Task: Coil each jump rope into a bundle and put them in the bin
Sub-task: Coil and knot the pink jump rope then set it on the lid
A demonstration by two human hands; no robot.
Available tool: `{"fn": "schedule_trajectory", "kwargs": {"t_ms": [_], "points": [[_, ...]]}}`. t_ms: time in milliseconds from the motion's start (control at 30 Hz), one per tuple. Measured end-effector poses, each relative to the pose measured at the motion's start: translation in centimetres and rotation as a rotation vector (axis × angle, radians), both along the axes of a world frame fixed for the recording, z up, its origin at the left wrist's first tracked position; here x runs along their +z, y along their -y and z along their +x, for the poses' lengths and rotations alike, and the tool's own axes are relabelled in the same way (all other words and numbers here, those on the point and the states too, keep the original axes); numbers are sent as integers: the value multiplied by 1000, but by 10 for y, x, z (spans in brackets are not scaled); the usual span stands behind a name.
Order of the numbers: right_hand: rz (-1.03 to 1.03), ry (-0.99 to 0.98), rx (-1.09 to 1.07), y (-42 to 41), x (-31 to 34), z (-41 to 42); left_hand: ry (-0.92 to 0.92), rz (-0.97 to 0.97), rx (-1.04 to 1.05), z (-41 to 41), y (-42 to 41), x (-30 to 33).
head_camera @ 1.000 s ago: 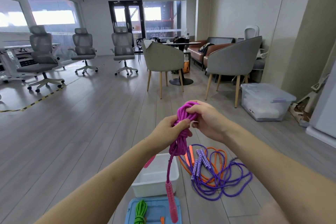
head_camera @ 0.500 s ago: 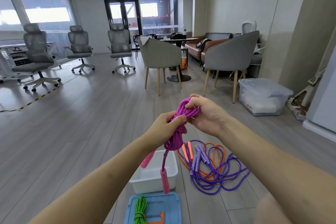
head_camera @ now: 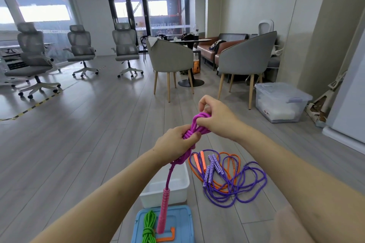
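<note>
Above the white bin, the left hand grips the wrapped magenta jump rope while the right hand pinches its top loops; if that pinch slips, the wraps may loosen, and the dangling pink handle would drag them open

Single head-worn wide-angle view
It looks forward and down from close above the raised hands, over grey plank flooring toward far glass doors.
</note>
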State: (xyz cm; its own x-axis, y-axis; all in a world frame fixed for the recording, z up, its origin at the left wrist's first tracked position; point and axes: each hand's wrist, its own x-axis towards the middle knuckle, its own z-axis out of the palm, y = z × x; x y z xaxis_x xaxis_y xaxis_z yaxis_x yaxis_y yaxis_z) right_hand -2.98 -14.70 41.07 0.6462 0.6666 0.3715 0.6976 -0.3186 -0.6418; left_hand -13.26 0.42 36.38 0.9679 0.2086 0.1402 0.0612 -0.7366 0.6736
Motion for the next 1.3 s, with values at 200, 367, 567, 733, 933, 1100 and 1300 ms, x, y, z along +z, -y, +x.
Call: {"fn": "schedule_trajectory", "kwargs": {"t_ms": [200,367,567,733,933,1100,1300], "points": [[120,-459,-6,7,-7,6,11,57,-13,-3,-2,-2],[75,-623,165,17,-8,11,-16,131,-32,-6,-13,4],[340,-917,325,17,-8,12,-15,-63,-98,-4,-17,-3],[580,-1100,261,6,-6,5,16,-116,-123,2,-11,-5],[638,-1193,65,-8,-11,3,10,-62,-93,8,-14,-10],[901,-1423,83,-19,-11,-2,26,-62,-76,11,-14,-9],[461,-683,-85,-19,-2,-8,-27,119,-116,5,2,-3]]}}
